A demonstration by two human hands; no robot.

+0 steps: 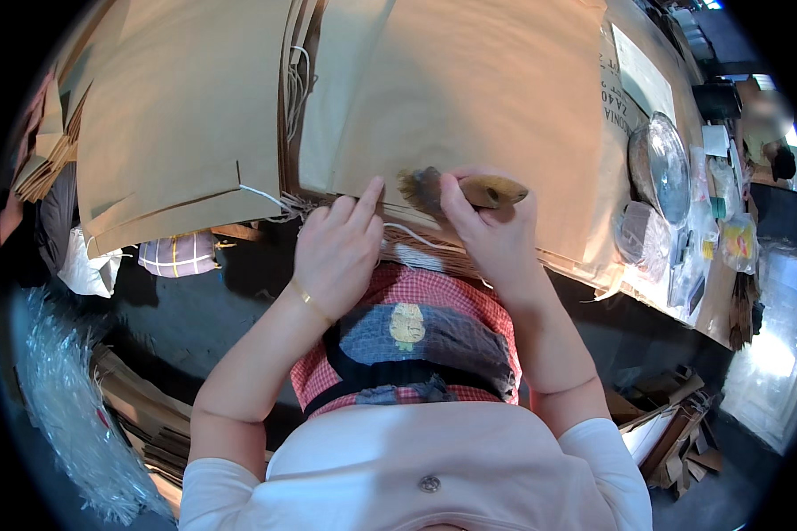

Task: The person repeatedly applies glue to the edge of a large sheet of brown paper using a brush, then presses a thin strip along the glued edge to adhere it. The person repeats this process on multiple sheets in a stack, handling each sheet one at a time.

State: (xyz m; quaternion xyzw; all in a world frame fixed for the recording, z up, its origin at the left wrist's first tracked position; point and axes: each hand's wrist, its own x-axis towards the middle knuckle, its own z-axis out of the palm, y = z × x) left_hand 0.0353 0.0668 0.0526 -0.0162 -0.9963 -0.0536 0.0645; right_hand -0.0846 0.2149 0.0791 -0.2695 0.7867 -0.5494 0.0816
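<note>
In my right hand (505, 230) is a brush with a wooden handle (491, 191). Its dark, frayed bristles (422, 188) point left, over the near edge of a stack of brown paper sheets (478, 97). My left hand (338, 239) rests at that same edge, fingers stretched out and the index fingertip close to the bristles; it holds nothing that I can see. White cord (412, 234) loops out between the layers beneath my hands. A second brown paper stack (181, 115) lies to the left, with a white cord (261, 195) at its near corner.
On the right of the table stands a metal bowl (662, 168), beside clear plastic bags (644, 234). A bundle of clear plastic strips (80, 398) is at lower left. Cardboard pieces (673, 425) lie low on the right. Farther right, a person (762, 133) is partly visible.
</note>
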